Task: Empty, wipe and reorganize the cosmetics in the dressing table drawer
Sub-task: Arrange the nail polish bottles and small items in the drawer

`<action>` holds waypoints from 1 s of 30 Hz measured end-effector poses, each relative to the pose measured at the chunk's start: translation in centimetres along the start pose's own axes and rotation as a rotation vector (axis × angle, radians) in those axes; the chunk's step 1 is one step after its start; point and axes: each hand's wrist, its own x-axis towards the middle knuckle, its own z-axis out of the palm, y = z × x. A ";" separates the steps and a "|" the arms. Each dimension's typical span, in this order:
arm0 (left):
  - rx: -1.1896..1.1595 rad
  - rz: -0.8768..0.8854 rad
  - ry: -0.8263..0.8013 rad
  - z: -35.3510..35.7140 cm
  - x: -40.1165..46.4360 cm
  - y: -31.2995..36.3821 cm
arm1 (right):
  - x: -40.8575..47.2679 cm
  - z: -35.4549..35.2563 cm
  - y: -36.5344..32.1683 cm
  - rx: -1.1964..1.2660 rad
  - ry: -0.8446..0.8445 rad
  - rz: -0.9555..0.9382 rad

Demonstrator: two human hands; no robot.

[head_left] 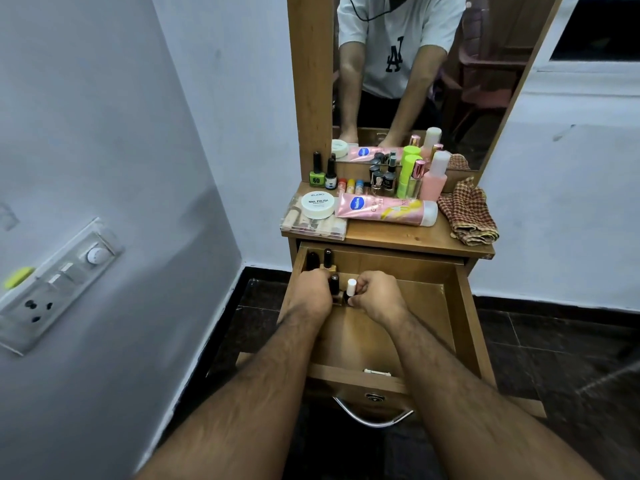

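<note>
The small nail polish bottles you are setting back are glass: light, stiff, slick-sided and breakable, and top-heavy on narrow bases, so I judge they tip easily. Take each by the cap or shoulder, between thumb and fingertips, and put it down straight.

Both of your hands are inside the open drawer (460, 306), at about 11 o'clock of its floor. Your right hand (379, 294) pinches the white-capped bottle (351, 287), with the fingers curled round its lower part and the wrist bent inward. Your left hand (311, 292) is curled beside the black-capped bottle (334, 284); it seems to steady or grip it, but the knuckles hide the contact. Two more dark bottles (320, 259) stand upright at the drawer's far-left corner, near 10 o'clock.

Both forearms reach in from 6 o'clock, converging.

Most of the cosmetics wait on the surface (398, 233) above, at 12 o'clock: the pink lotion tube (384, 209), the white nail polish remover tub (318, 205), and the checked cloth (467, 213) at 1 o'clock.
</note>
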 end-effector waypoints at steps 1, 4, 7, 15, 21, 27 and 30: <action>0.004 -0.012 0.002 0.1 0.1 0.1 | 0.1 0.1 0.0 0.002 0.002 -0.001; 0.008 -0.072 0.007 0.1 -0.1 0.5 | 0.3 0.4 -0.1 0.006 0.013 -0.006; -0.038 -0.160 0.028 0.4 -0.3 0.6 | 0.4 0.8 -0.3 0.013 0.007 -0.002; -1.293 -0.756 -0.016 0.1 -2.4 1.5 | 0.7 1.1 -0.5 0.055 0.017 0.025; -1.634 -0.827 -0.045 -0.1 -2.0 1.4 | 1.4 1.7 -0.9 0.130 0.025 0.041; -1.765 -0.864 0.007 0.3 -1.2 1.2 | 2.6 2.6 -1.2 0.179 0.051 0.058; -1.802 -0.861 0.022 0.5 -1.1 1.5 | 3.1 3.0 -1.4 0.197 0.064 0.063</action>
